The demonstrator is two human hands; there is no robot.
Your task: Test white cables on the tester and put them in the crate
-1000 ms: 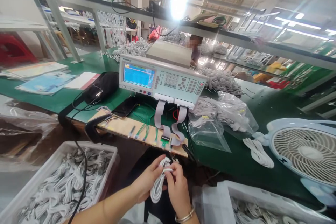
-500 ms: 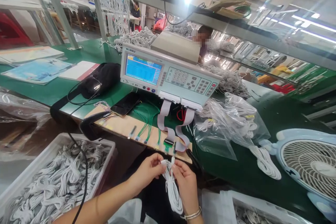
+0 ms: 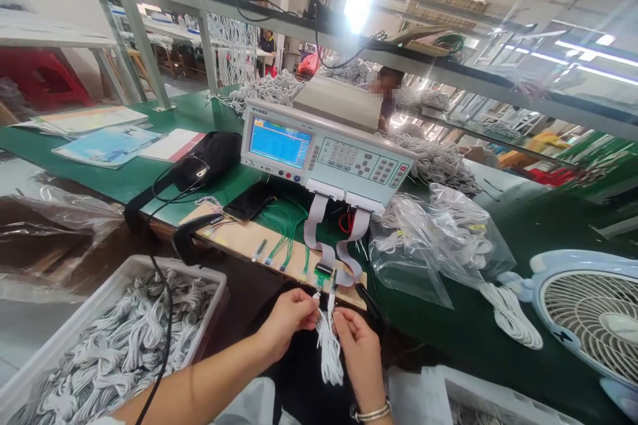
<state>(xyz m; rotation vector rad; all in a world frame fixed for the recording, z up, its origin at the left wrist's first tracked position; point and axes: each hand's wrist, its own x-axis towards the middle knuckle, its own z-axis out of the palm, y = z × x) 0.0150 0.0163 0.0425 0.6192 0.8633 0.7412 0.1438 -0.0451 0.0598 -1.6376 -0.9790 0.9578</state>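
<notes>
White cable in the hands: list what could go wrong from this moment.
1. Both hands, left and right, pinch the white cable by its ends just below the green connector on the wooden board; a skewed plug could bend contacts.
2. The hanging loops may tangle or tug on the plugs.
3. The grey ribbon cables and green wires crowd that edge, so a finger might snag them.

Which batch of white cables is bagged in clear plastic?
The batch in the clear bag on the green table, right of the tester. Cables in the white bin at lower left are loose, unbagged.
</notes>
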